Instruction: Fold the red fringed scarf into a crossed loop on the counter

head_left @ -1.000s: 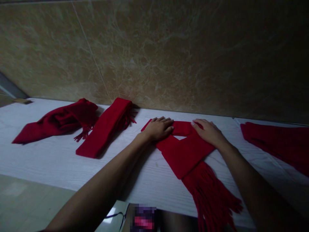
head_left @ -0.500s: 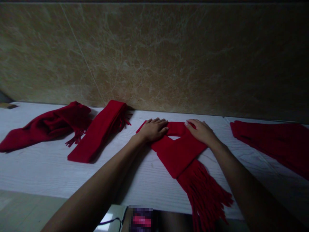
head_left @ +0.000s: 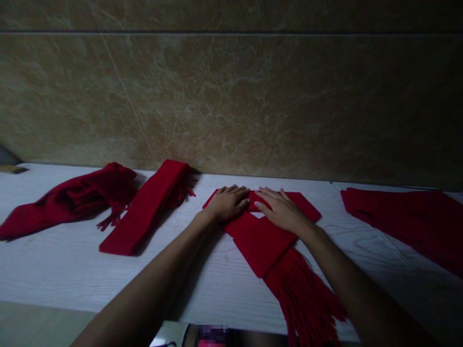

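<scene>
A red fringed scarf [head_left: 262, 243] lies folded into a crossed loop on the white wood-grain table, its fringe hanging over the near edge at the lower right. My left hand [head_left: 227, 203] rests flat on the loop's left side, fingers stretched out. Flat on the loop's upper middle and right part lies my right hand [head_left: 280, 208], its fingers extended and close to the left hand. A small patch of table shows through the gap in the loop between the hands. Neither hand grips the cloth.
Left of my hands lie a folded red scarf [head_left: 144, 212] and a crumpled red scarf [head_left: 68, 197]. Another red cloth [head_left: 405, 217] is at the right. A brown marbled tile wall [head_left: 231, 106] runs along the back edge of the table [head_left: 54, 270]. A small brown block [head_left: 12, 168] sits far left.
My right hand has slid left across the scarf toward my left hand, uncovering the loop's right corner. The left hand stays in place. The view has tilted slightly upward.
</scene>
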Tool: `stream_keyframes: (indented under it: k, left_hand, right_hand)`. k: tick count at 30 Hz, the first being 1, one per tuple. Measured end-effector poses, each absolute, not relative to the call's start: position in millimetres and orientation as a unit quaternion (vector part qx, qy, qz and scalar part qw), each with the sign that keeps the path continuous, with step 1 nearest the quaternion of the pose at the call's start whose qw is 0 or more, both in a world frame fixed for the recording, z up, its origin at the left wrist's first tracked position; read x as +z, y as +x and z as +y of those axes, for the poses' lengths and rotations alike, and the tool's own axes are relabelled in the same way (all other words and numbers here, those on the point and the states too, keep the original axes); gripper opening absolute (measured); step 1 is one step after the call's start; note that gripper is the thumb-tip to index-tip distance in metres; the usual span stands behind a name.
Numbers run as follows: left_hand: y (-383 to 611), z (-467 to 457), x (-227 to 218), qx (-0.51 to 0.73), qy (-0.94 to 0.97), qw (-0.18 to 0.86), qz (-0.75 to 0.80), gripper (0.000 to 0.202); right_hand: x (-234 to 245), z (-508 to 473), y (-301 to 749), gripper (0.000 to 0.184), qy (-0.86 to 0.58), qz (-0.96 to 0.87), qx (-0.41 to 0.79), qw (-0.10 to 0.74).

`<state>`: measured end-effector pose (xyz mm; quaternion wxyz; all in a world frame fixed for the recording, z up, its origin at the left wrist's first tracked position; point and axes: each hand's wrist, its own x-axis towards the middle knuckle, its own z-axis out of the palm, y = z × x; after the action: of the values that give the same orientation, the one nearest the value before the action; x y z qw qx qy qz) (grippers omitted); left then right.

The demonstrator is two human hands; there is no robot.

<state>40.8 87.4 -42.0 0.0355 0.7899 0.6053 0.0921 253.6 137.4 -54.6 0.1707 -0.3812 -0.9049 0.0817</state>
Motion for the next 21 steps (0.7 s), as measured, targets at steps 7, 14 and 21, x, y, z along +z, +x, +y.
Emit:
stream_keyframes:
  k: [7, 14, 21]
  left_hand:
    - [40, 87, -42, 0.095, 0.787, 0.039, 0.608, 0.057]
    - [40, 87, -43, 0.092, 0.788, 0.040, 0.607, 0.056]
    - [40, 88, -43, 0.090, 0.794, 0.039, 0.599, 0.057]
  right_hand:
    - [-52, 141, 258, 0.050, -0.413, -0.897, 0.087, 0.130]
    - [-46, 150, 273, 0.047, -0.492, -0.860, 0.078, 0.113]
    - [-49, 155, 279, 0.047, -0.514, -0.847, 0.069, 0.117]
